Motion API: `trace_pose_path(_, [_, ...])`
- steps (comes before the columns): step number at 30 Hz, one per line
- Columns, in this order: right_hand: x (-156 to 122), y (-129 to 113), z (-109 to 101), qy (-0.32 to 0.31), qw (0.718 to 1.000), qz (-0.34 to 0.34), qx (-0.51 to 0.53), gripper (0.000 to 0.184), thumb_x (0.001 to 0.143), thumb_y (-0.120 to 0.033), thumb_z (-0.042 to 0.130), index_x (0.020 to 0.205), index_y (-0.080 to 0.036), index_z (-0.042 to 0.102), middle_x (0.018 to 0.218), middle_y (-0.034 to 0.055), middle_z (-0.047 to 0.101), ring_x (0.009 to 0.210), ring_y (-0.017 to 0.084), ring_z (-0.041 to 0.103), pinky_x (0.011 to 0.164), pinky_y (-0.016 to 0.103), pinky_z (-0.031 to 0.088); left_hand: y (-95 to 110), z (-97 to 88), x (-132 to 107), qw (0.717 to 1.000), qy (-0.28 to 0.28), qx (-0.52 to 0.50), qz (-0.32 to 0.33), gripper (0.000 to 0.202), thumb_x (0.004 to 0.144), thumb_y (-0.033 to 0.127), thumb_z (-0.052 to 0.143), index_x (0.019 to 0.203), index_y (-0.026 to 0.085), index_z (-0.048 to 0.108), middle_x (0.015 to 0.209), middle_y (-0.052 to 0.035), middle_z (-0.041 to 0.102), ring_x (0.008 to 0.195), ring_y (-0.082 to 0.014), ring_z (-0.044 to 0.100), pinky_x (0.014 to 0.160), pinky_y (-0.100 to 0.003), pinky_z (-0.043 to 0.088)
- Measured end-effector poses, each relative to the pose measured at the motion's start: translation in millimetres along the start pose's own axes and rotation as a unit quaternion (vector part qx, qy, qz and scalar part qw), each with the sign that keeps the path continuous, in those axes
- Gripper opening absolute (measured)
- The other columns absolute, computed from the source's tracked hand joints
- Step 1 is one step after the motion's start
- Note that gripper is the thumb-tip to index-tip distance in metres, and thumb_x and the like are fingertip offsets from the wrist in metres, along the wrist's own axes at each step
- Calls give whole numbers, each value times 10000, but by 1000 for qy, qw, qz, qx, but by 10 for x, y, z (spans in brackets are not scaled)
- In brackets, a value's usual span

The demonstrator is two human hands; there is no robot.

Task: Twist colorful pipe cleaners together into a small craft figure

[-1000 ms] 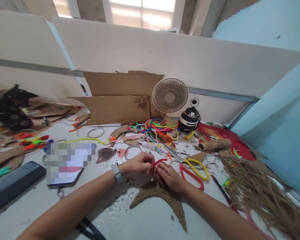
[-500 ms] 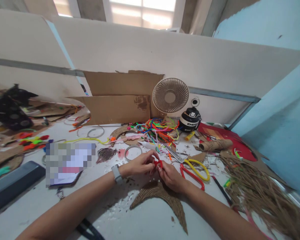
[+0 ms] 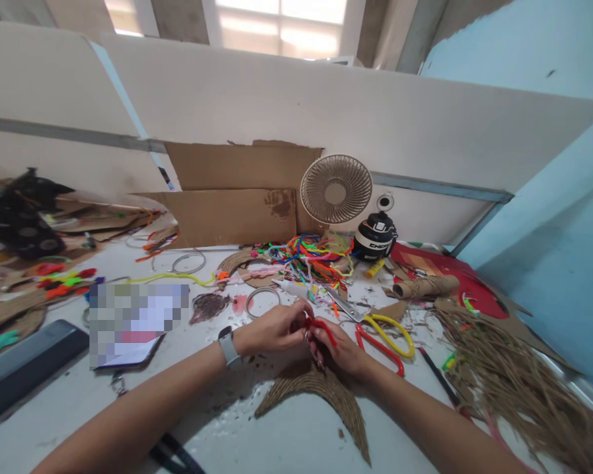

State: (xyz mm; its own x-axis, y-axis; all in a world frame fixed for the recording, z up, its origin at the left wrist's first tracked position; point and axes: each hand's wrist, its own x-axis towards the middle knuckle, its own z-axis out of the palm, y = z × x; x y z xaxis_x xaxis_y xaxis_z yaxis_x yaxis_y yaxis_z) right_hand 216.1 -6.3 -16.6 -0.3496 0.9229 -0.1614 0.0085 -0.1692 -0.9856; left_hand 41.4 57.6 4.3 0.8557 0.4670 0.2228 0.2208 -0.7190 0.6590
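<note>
Both my hands meet over the white table just above a curved brown corrugated cardboard piece [image 3: 336, 398]. My left hand [image 3: 277, 328], with a grey watch on the wrist, pinches a red pipe cleaner [image 3: 321, 324]. My right hand [image 3: 343, 349] has its fingers closed on the same red pipe cleaner, whose free end sticks out over its knuckles. Scissors [image 3: 383, 336] with yellow and red handles lie just right of my right hand. A heap of coloured pipe cleaners [image 3: 311, 257] lies further back.
A small beige fan [image 3: 336, 189] and a black round device [image 3: 374, 237] stand by the back wall, in front of cardboard sheets [image 3: 232, 194]. Brown cardboard strips [image 3: 518, 382] pile up at right. A phone [image 3: 128, 326], wire rings [image 3: 261, 299] and a dark flat object [image 3: 24, 365] lie at left.
The red pipe cleaner has been bent and worked between my fingertips; its free end now points down-right over my right hand. Both hands stayed in about the same place.
</note>
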Motion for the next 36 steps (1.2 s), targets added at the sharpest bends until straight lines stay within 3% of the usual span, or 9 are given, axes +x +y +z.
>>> trace_pose_path(9, [12,-13,-55,-12,995,16,98,183,797,-345,508,762,-165,510,595,-28,526,445,66,440,429,184,349,5,5,1,1000,13,2,-4,200,844,226,410,1034,175,376,757,-16,589,639,-124,530,583,-216,381])
trace_pose_path(13, [30,-27,-88,-16,991,32,131,253,790,-398,476,762,-154,538,610,-4,567,456,78,470,433,191,360,-6,8,0,999,31,16,7,237,844,214,404,1073,174,360,760,-16,588,643,-123,533,581,-215,381])
trace_pose_path(18, [92,-1,-131,-10,989,42,143,304,797,-424,461,724,-144,554,537,-13,553,409,83,454,402,202,348,-55,42,10,994,35,92,42,265,818,197,430,1074,175,365,766,-18,593,646,-132,542,580,-221,377])
trace_pose_path(23, [127,50,-171,-26,979,75,189,288,762,-419,520,687,-142,541,492,-19,540,390,85,447,392,204,326,-75,79,12,977,65,182,86,309,814,162,407,1117,155,350,883,-73,608,765,-177,567,673,-273,418])
trace_pose_path(27, [120,46,-193,-56,969,91,222,300,737,-424,532,662,-133,538,496,-5,552,403,87,475,398,205,342,-75,83,18,966,57,230,103,284,844,157,361,1128,140,359,891,-94,610,784,-195,561,688,-297,424])
trace_pose_path(32, [112,9,-192,-55,973,81,209,177,727,-318,568,756,-150,522,501,-34,560,375,77,474,380,189,330,-99,85,32,962,37,252,99,260,854,158,356,1113,147,370,874,-89,609,790,-201,564,692,-305,422])
trace_pose_path(36, [111,-15,-208,-77,974,103,188,213,730,-357,548,782,-155,507,503,-31,567,352,77,457,341,184,277,-84,78,37,961,21,262,85,243,873,203,360,1108,147,384,838,-84,607,767,-199,564,670,-296,418])
